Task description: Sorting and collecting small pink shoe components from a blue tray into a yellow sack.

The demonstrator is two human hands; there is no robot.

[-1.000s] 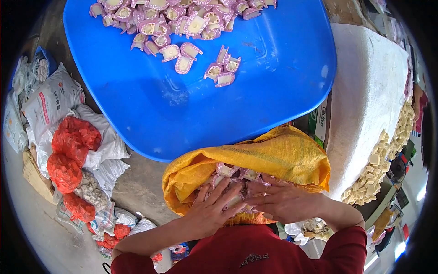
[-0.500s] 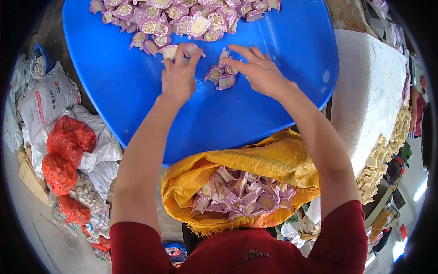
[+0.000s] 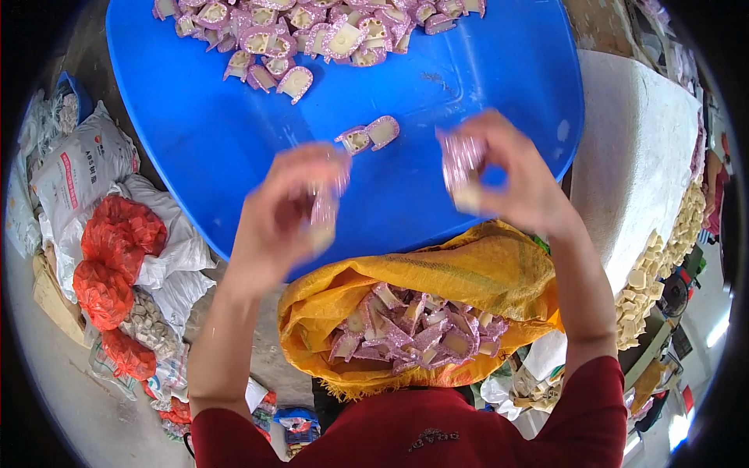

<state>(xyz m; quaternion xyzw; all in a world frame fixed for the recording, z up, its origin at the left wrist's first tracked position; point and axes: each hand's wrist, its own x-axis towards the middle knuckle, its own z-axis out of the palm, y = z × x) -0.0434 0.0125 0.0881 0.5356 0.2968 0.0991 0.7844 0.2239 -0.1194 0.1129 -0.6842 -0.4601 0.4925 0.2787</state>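
Above the near part of a blue plastic tub (image 3: 234, 148), my left hand (image 3: 273, 210) is closed around glittery purple shoe heels (image 3: 324, 209), blurred by motion. My right hand (image 3: 519, 175) grips more purple shoe heels (image 3: 462, 162) over the tub's right side, also blurred. How many each hand holds I cannot tell. Two loose heels (image 3: 368, 136) lie between and beyond my hands on the tub floor. A large pile of the same heels (image 3: 312, 31) fills the far end. Closer to me, a yellow woven sack (image 3: 413, 273) stands with its mouth wide, purple heels (image 3: 421, 331) inside.
Red plastic bags (image 3: 117, 234) and white sacks (image 3: 82, 160) are heaped at the left. To the right, a white sheet (image 3: 624, 156) covers a surface beside the tub, with cream-coloured pieces (image 3: 644, 277) piled along its edge.
Both hands have drawn back toward me from the far part of the tub and have closed on heels. The small group of heels between them is down to two.
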